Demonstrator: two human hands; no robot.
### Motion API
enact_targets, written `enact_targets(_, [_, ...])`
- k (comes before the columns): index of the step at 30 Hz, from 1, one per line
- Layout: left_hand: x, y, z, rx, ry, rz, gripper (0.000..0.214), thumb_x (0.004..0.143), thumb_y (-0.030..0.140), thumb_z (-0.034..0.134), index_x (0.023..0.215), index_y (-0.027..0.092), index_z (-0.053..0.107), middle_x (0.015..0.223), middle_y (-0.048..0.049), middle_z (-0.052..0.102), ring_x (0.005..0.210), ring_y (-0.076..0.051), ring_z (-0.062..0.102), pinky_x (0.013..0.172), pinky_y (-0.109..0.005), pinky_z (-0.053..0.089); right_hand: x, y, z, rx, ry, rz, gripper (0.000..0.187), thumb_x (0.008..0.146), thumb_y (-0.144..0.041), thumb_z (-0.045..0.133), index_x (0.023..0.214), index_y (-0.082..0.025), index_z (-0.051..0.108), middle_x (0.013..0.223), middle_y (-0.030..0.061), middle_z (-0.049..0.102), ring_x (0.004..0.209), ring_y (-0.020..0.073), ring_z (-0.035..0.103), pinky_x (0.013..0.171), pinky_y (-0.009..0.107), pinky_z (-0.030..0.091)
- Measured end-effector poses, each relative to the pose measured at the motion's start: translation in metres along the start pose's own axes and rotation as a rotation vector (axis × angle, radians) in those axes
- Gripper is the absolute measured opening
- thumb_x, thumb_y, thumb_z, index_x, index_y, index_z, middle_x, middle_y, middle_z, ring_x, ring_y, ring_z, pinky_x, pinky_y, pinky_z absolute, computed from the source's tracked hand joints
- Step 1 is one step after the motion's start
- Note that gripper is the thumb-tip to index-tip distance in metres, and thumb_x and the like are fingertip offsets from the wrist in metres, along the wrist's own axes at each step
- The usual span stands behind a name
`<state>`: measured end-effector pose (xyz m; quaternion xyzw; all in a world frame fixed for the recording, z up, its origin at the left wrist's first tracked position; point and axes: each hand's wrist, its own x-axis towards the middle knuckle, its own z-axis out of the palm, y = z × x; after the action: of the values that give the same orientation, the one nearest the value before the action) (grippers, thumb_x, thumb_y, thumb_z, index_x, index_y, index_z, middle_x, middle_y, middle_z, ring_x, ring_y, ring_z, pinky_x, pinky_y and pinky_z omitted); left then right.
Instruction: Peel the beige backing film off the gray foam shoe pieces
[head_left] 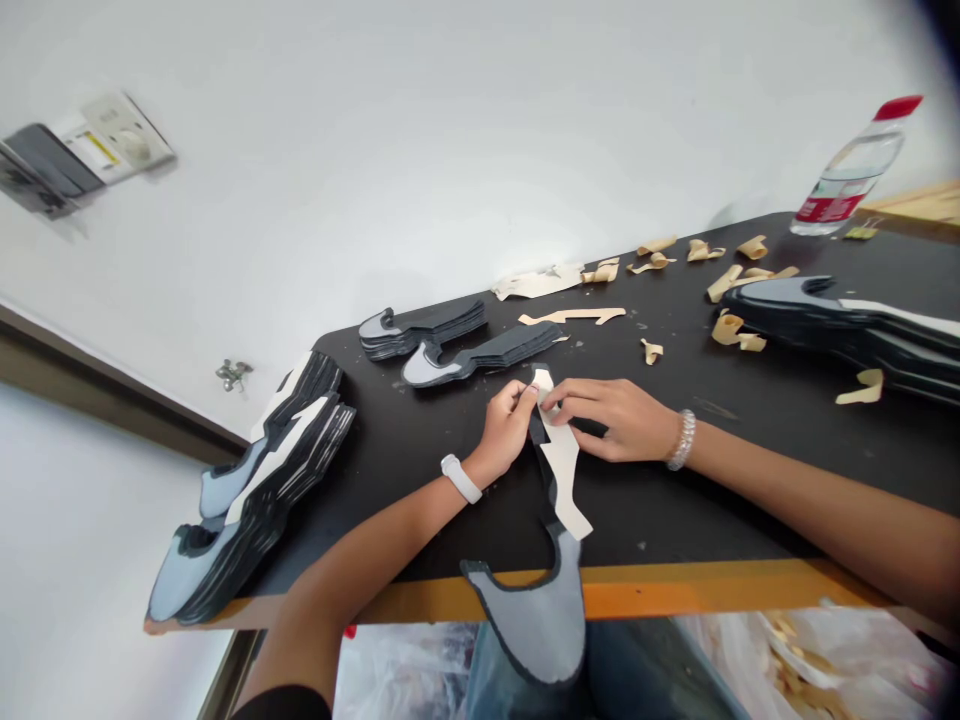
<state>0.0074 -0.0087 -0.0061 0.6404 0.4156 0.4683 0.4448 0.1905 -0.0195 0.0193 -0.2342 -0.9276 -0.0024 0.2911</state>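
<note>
Denim point(645, 675) over our legs lies nearest, with crumpled clear plastic point(405, 665) beside it, its contents too blurred to name. Above our lap the broad end of a grey-and-black piece point(536, 620) overhangs the edge of the table point(675, 590); its narrow strip runs away from us, partly covered by a white piece point(561, 465). Our left hand point(506, 425) pinches the far end of the white piece between thumb and fingers. Our right hand point(611, 420) has bent fingertips against its right edge, though we cannot tell whether they grip or merely press. We judge the step in hand to be laying white over black, lining up that far end; the near end looks out of line, so the next move seems to call for swinging it onto the strip without creasing. Our fingers hide the join, and we cannot see what lies beneath. To our left, stacked pieces point(262, 500) carry white strips; the right-hand stack point(840, 325) is cut off by the frame. Farther off lie tan curls point(652, 351) and a bottle point(847, 180), its label unreadable to us
</note>
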Motion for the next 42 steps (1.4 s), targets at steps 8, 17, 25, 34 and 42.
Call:
enact_targets(8, [0.0,0.002,0.0,0.01,0.057,-0.014,0.032,0.086,0.04,0.048,0.065,0.017,0.046,0.06,0.0038,0.041,0.059,-0.009,0.037,0.058,-0.022,0.031,0.002,-0.003,-0.003,-0.033,-0.038,-0.006,0.013,0.078,-0.019,0.051,0.091,-0.02,0.054,0.11,0.0081,0.06,0.096,0.0179,0.059,0.073,0.026,0.045])
enact_targets(17, [0.001,-0.001,0.0,0.021,0.023,-0.011,0.032,0.086,0.041,0.047,0.066,0.016,0.047,0.062,0.0037,0.041,0.06,-0.009,0.036,0.059,-0.022,0.031,0.002,0.0,-0.004,-0.025,-0.057,-0.008,0.007,0.076,-0.018,0.052,0.082,-0.02,0.053,0.11,0.0066,0.059,0.091,0.0161,0.06,0.068,0.025,0.043])
enact_targets(25, [0.001,0.002,-0.001,0.023,-0.018,-0.003,0.033,0.086,0.042,0.047,0.066,0.017,0.045,0.061,0.0038,0.04,0.059,-0.009,0.036,0.056,-0.022,0.029,0.002,0.001,-0.008,-0.078,-0.022,-0.043,0.017,0.082,-0.017,0.045,0.095,-0.02,0.055,0.106,0.006,0.065,0.092,0.0153,0.063,0.073,0.025,0.046])
enact_targets(34, [-0.001,0.003,-0.002,-0.016,-0.035,-0.038,0.033,0.085,0.045,0.05,0.067,0.017,0.045,0.057,0.005,0.038,0.052,-0.007,0.031,0.052,-0.021,0.025,0.0,0.002,-0.013,-0.3,0.045,-0.231,0.012,0.089,-0.024,0.046,0.092,-0.022,0.058,0.101,0.0033,0.069,0.073,0.0153,0.063,0.064,0.029,0.048])
enact_targets(42, [-0.002,0.003,0.0,-0.015,-0.067,-0.037,0.033,0.082,0.043,0.052,0.064,0.017,0.044,0.057,0.0043,0.04,0.053,-0.008,0.035,0.053,-0.022,0.026,-0.002,0.002,-0.016,-0.211,0.131,-0.21,0.008,0.086,-0.02,0.051,0.088,-0.025,0.058,0.095,0.0031,0.07,0.084,0.0174,0.065,0.08,0.033,0.052])
